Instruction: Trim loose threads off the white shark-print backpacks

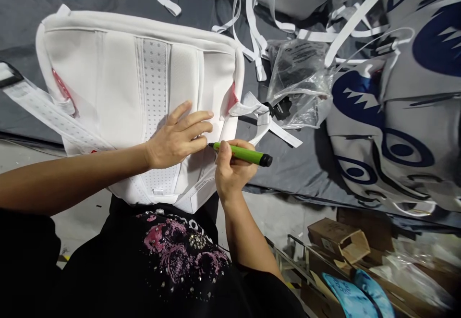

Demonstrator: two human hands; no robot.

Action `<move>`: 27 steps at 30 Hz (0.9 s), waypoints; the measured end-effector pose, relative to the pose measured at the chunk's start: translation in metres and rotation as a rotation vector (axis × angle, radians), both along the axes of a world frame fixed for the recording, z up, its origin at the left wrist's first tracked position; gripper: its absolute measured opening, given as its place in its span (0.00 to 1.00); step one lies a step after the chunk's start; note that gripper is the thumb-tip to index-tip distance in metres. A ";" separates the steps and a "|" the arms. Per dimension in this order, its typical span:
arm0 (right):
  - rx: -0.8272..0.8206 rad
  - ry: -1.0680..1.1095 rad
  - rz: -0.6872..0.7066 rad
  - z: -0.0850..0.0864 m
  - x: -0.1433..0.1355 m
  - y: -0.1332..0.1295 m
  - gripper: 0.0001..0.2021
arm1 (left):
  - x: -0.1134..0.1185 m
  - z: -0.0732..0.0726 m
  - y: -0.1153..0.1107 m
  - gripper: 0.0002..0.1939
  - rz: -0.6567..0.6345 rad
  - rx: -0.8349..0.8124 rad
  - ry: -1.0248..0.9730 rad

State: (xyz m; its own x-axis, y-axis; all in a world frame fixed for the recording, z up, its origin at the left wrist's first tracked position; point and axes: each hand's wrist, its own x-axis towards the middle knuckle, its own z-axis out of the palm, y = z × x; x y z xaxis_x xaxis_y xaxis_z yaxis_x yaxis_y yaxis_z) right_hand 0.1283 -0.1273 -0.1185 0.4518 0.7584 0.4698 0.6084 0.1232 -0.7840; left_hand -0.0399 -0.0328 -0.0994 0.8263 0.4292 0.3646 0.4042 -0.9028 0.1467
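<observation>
A white backpack [118, 68] lies back panel up on the dark cloth in front of me, its bottom part hanging toward my body. My left hand [182, 133] rests flat on its padded panel, fingers stretched out to the right. In my right hand [233, 166] is a green marker pen [248, 154], uncapped, its dark tip pointing left and close to my left fingers; whether it touches the fabric I cannot tell. A patterned shoulder strap [54, 111] runs off at the left. Beside the right edge lies a white strap with a black buckle [268, 109].
A clear plastic bag [300, 82] lies right of the backpack. Grey backpacks with blue eye-and-teeth prints [360, 97] are piled at the right, and loose white straps [252, 25] at the back. Below stand an open cardboard box [338, 238] and a blue printed item [356, 294].
</observation>
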 end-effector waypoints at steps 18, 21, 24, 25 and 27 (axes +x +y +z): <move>-0.050 0.041 -0.079 0.017 0.002 0.001 0.12 | 0.000 -0.005 -0.002 0.09 -0.012 0.148 -0.138; -0.063 0.057 -0.026 0.017 0.000 0.001 0.11 | 0.001 -0.004 -0.002 0.11 -0.006 0.024 -0.089; -0.076 -0.081 0.005 0.021 0.000 0.004 0.11 | 0.001 -0.004 -0.002 0.11 0.027 0.043 -0.006; -0.084 -0.122 -0.004 0.024 0.000 0.006 0.10 | 0.001 -0.003 -0.002 0.11 0.029 0.082 -0.009; -0.092 -0.171 -0.007 0.029 0.001 0.008 0.10 | 0.001 -0.003 -0.002 0.12 0.024 0.145 -0.057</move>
